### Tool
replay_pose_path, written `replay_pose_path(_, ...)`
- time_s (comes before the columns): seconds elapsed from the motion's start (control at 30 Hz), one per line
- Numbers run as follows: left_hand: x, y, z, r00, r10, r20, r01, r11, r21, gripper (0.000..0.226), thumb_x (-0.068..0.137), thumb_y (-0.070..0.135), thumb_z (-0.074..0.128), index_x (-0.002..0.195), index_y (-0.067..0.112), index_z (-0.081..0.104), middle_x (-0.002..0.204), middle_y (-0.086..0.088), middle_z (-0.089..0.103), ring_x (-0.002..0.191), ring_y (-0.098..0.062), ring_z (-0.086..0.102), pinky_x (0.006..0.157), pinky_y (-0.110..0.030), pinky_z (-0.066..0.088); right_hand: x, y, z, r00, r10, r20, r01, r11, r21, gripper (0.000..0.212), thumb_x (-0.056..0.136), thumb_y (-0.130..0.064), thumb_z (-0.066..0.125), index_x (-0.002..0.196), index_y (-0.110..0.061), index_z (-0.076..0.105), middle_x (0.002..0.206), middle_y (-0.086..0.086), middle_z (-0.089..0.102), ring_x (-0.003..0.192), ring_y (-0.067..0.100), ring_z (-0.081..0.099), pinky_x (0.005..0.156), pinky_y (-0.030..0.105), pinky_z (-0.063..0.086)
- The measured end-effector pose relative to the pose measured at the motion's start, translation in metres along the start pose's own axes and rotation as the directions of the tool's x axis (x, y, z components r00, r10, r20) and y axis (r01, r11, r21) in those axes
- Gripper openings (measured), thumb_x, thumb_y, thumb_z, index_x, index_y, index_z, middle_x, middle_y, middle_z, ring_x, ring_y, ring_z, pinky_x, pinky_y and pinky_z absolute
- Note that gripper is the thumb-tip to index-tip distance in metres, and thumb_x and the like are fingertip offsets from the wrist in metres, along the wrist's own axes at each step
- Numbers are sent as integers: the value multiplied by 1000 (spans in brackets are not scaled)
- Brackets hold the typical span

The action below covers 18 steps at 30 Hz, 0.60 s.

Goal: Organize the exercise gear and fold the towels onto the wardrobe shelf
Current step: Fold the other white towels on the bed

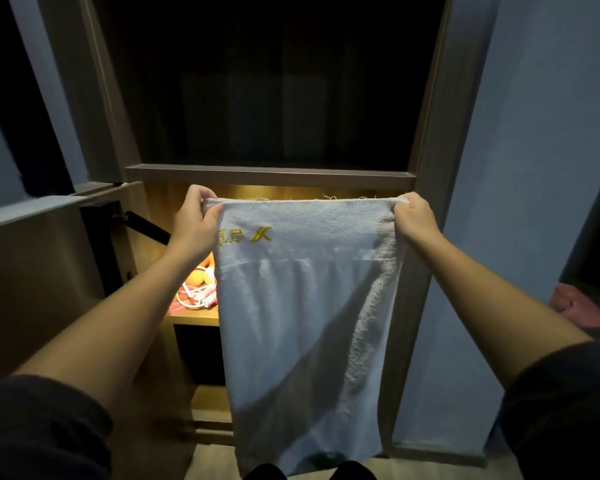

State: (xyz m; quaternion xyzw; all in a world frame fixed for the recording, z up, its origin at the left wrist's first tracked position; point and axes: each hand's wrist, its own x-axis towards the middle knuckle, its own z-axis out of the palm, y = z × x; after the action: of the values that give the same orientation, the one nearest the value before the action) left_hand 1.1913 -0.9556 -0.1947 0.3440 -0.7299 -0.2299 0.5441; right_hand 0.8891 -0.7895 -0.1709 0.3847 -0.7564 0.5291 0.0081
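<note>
Dim room, blue-grey walls (534, 133) either side; dead centre, a tall grey-brown wooden wardrobe (430, 133), upper bay pitch dark, lower wooden shelf (194, 320) lit warm yellow; in front of it, a long white terry towel (302, 323) with a yellow embroidered logo, held up by its top edge, hanging straight down nearly to the floor and covering most of the lit bay; left hand (194, 223) pinching the top left corner, right hand (414, 220) pinching the top right, both arms stretched out; crumpled pink cloth (575, 306) low at far right; on the lit shelf just left of the towel, orange and yellow balls (198, 277), with a tangled pink-and-white skipping rope (196, 297) in front of them.
</note>
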Motion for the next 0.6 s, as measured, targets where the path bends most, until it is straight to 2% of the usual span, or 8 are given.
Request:
replay_pose_path(0.17, -20, 14, -21, 999, 30, 30, -28, 997, -73, 8, 98, 27, 54, 102, 26, 47, 98, 3, 56, 89, -15, 61, 61, -22, 52, -22, -5, -18, 1000, -7, -7, 8, 997, 79, 27, 91, -11, 38, 100, -8, 63, 104, 7, 61, 97, 25, 54, 78, 34, 42)
replay_pose_path(0.23, -31, 26, -33, 998, 60, 18, -56, 988, -144, 10, 98, 27, 55, 104, 26, 47, 99, 3, 56, 89, -14, 63, 58, -18, 53, -35, -7, -30, 999, -17, -36, 23, 981, 191, 24, 90, -13, 41, 95, -11, 65, 99, 7, 63, 93, 24, 56, 76, 34, 44)
replay_pose_path(0.37, -59, 52, -54, 988, 137, -69, -152, 934, -323, 10, 93, 24, 55, 100, 27, 48, 93, 4, 53, 78, 5, 62, 56, -10, 48, -73, -18, -53, 996, -55, -66, 78, 904, 421, 17, 82, -11, 47, 71, -17, 59, 75, 1, 58, 75, 19, 53, 66, 31, 44)
replay_pose_path(0.47, -76, 67, -68, 973, 182, -143, -226, 882, -414, 15, 91, 25, 57, 98, 36, 49, 94, 6, 54, 78, 5, 61, 60, -10, 48, -95, -29, -69, 991, -89, -96, 125, 856, 501, 12, 73, -15, 49, 66, -18, 59, 64, -4, 57, 63, 12, 52, 56, 24, 43)
replay_pose_path(0.53, -81, 73, -74, 975, 140, -173, -204, 875, -439, 20, 92, 25, 61, 106, 34, 50, 100, 6, 57, 81, 4, 63, 61, -11, 49, -103, -36, -74, 991, -79, -105, 123, 835, 537, 10, 66, -18, 48, 62, -19, 57, 54, -11, 55, 52, 6, 50, 47, 17, 40)
replay_pose_path(0.6, -80, 74, -74, 990, -50, -130, -14, 893, -450, 26, 93, 22, 63, 118, 19, 53, 105, 1, 62, 81, 0, 65, 60, -13, 51, -108, -38, -75, 1000, 2, -30, 16, 812, 583, 7, 66, -18, 51, 60, -17, 56, 46, -12, 49, 40, 5, 43, 39, 13, 33)
